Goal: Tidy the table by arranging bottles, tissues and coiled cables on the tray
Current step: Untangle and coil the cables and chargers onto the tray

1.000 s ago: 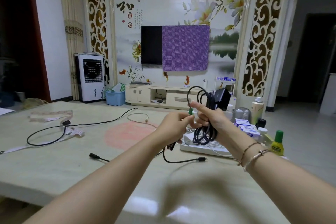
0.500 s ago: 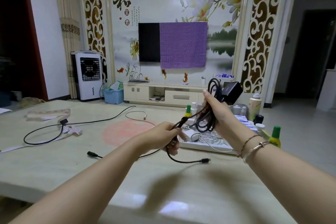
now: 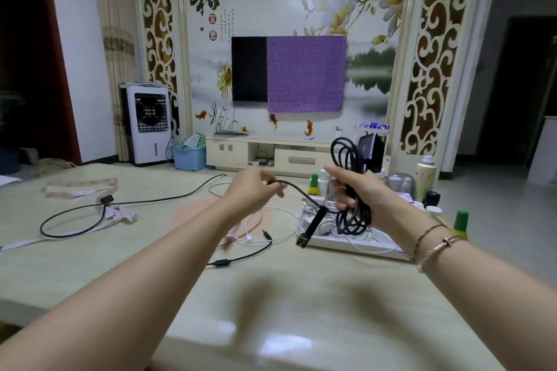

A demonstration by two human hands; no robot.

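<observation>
Black cable: a thick dark cord with a boxy black adapter at its top, gathered into long loops and held up in the air over the tray, at about 2 o'clock from the table's middle.
Right hand: fingers wrapped round the middle of the looped bundle, adapter sticking up behind them.
Left hand: fingers closed on the cable's loose run, which arcs from it toward the bundle; a black plug end dangles down near the tray's left edge.
Tray: white, at 3 o'clock on the table, already holding a tangle of thin white cable.
Bottles: clustered at the tray's far and right sides, green-capped ones among them; I cannot tell which stand on the tray and which beside it.
Done so far: judging by the layout, bottles and some white cable are gathered; this black cable is mostly coiled.
Left to do: finish the last wrap and set it down; a long black cable at 9 o'clock, a short black lead and a white cable near the centre lie loose.
Tissues: white packets at 10 o'clock may be these; unclear.
</observation>
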